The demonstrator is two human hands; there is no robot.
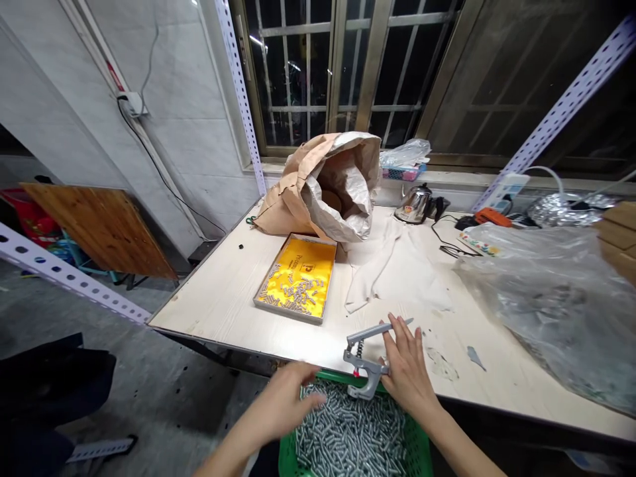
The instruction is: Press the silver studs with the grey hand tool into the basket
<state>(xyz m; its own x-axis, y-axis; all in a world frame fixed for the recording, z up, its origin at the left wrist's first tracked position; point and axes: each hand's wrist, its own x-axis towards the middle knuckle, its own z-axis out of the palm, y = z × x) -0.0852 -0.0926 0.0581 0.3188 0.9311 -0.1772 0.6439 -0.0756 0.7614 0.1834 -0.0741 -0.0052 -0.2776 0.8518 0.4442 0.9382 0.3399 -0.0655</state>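
My right hand [407, 364] holds a pair of grey snap-fastener pliers [370, 379], fingers on the upper handle and thumb side by the lower one. A spring shows between the handles, and a small red part sits near the jaw. The jaw end hangs over a green plastic basket [422, 445] filled with small silvery metal cylinders [348, 430]. Above the basket's left side, my left hand [293, 396] is open and holds nothing, thumb apart from the fingers. Further back lies a shallow tray [291, 317] with a yellow lining and several similar cylinders.
A crumpled brown paper bag [293, 192] stands behind the tray on the white table [213, 291]. White cloth [397, 271] lies in the middle. Toward the right are a metal kettle [415, 204], glasses [460, 252] and a large clear plastic bag [556, 311].
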